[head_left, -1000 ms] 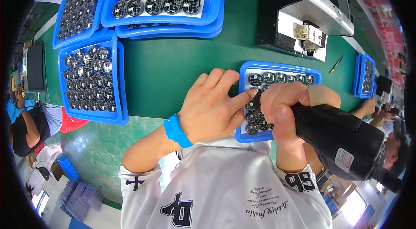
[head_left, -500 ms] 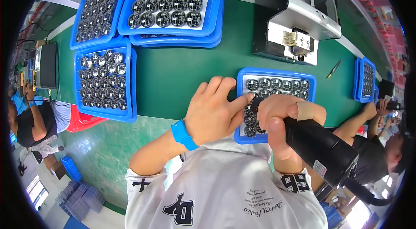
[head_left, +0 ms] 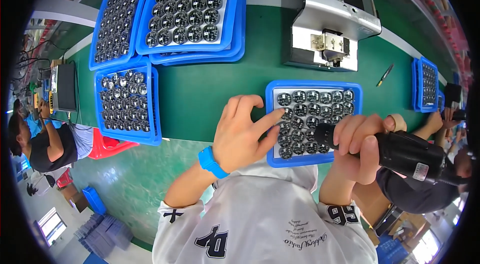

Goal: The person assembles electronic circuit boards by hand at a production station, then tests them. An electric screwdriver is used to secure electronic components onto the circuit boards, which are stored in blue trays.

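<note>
My right hand (head_left: 356, 144) is wrapped round a black electric screwdriver (head_left: 410, 156), its tip end pointing left over a blue tray (head_left: 270, 114). A cable leaves the tool's back end at the right. In the tray, rows of round dark parts (head_left: 300, 110) with shiny rims sit on a white liner. My left hand (head_left: 245, 131), wearing a blue wristband (head_left: 212, 162), reaches over the tray's left edge. Its index fingertip touches a round part in the left column. The thumb stands apart from the index finger, and nothing shows between them.
Stacked blue trays (head_left: 227, 46) of similar parts stand at the back left, with a smaller tray (head_left: 155, 114) nearer. A metal-and-black machine (head_left: 345, 21) stands behind my tray. A pen-like tool (head_left: 385, 75) lies right of it. Co-workers (head_left: 47, 146) sit at both sides.
My right hand and the screwdriver have moved right, away from my left fingertip, and the tool lies more level. More parts in the tray now show. My left index finger stays on the left column.
</note>
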The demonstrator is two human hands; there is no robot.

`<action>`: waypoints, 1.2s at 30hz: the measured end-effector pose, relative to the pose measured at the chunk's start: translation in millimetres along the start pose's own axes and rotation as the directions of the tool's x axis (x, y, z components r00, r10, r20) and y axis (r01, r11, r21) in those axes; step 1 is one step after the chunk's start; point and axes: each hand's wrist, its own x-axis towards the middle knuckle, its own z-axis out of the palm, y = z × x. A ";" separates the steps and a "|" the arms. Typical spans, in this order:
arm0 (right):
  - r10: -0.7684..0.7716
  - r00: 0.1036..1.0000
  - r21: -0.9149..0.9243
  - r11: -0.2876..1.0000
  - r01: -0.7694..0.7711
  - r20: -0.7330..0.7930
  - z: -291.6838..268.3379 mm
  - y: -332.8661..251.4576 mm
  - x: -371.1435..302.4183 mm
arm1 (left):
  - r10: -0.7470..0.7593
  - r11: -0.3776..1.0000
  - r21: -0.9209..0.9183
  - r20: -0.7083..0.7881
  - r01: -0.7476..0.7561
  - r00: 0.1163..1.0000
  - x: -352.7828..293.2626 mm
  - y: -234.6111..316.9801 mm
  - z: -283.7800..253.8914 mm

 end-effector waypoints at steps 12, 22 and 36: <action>-0.004 0.999 0.064 0.998 0.008 -0.052 -7.2 -4.6 -14.3 | 0.020 0.999 -0.031 -0.097 -0.023 0.995 11.4 1.6 13.0; 0.002 0.997 0.076 0.997 0.003 -0.076 -12.0 -3.1 -24.5 | -0.100 0.993 -0.076 -0.141 0.090 0.985 19.1 10.1 1.8; 0.017 0.998 0.068 0.998 -0.012 -0.066 -7.6 -4.7 -28.9 | 0.004 0.999 0.048 -0.087 0.000 0.996 36.5 -0.2 -0.2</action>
